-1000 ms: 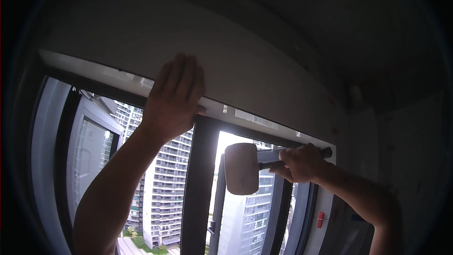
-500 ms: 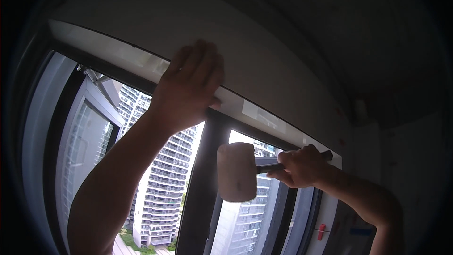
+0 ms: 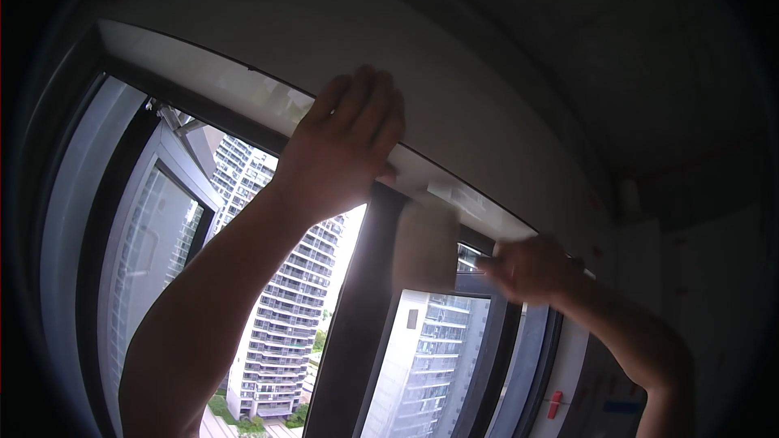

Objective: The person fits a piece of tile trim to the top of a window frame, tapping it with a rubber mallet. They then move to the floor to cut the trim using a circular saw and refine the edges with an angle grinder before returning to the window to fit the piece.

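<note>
My left hand (image 3: 345,146) lies flat with fingers stretched against the front edge of the light, glossy panel (image 3: 195,61) that lines the top of the window opening. Its fingertips reach onto the wall face (image 3: 454,122) above. In my right hand (image 3: 531,269) is the handle of a mallet with a pale, blocky head (image 3: 426,246). Blurred by motion, the mallet head hangs close under the panel, to the right of my left hand and in front of the dark window frame (image 3: 357,316).
An opened window sash (image 3: 162,227) stands at the left, with its hinge arm near the top. Tall buildings (image 3: 284,316) show through the glass. A red clip-like piece (image 3: 554,405) sits on the right window reveal. The dim ceiling (image 3: 633,57) is above right.
The mallet in my right hand has swung upward, its head now nearer the panel. My left hand stays pressed in place, while the whole view has shifted slightly.
</note>
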The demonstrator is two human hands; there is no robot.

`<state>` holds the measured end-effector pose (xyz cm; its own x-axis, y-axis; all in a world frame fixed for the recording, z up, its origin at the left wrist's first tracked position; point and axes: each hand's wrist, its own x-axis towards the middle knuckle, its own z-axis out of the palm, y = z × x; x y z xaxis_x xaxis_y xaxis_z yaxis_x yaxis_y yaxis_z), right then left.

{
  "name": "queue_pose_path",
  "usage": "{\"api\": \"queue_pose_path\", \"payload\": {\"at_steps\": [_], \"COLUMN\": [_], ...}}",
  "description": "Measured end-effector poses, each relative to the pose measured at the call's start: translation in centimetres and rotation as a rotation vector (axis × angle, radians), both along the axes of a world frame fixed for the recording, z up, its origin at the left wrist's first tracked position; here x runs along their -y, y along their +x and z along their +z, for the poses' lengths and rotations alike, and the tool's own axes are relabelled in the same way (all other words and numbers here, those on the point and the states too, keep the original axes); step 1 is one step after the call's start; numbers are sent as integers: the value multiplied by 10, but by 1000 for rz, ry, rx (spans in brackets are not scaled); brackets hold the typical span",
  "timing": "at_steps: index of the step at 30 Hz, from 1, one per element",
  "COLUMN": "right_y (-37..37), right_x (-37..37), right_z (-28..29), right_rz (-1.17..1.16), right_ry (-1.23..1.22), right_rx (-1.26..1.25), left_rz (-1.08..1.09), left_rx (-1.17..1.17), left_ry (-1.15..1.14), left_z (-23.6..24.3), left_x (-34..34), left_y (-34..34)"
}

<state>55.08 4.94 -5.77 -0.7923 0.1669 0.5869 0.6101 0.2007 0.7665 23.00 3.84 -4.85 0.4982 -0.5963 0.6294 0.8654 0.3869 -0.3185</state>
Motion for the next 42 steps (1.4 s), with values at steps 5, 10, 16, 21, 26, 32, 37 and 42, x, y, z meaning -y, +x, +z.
{"api": "queue_pose_path", "payload": {"at_steps": [5, 10, 16, 21, 26, 32, 37, 42], "right_y": [11, 14, -4, -37, -88, -98, -100, -106], "right_x": [3, 8, 11, -12, -10, -21, -11, -22], "right_z": [-2, -7, -57, -117, -88, -31, -24, -37], "right_rz": [17, -14, 417, 512, 599, 538, 424, 561], "right_ry": [59, 62, 168, 51, 18, 143, 49, 84], "right_rx": [-40, -56, 361, 646, 858, 837, 851, 924], "left_rz": [-26, -58, -83, -35, -52, -53, -34, -47], "left_rx": [-9, -20, -48, -8, -16, -26, 4, -14], "left_ry": [-34, -69, -70, -82, -54, -74, -79, -59], "left_z": [-2, -1, 0, 0, 2, 2, -1, 0], "left_x": [2, 3, 6, 4, -3, 2, -2, -6], "left_y": [2, 5, 3, 2, 1, 0, 0, -1]}}
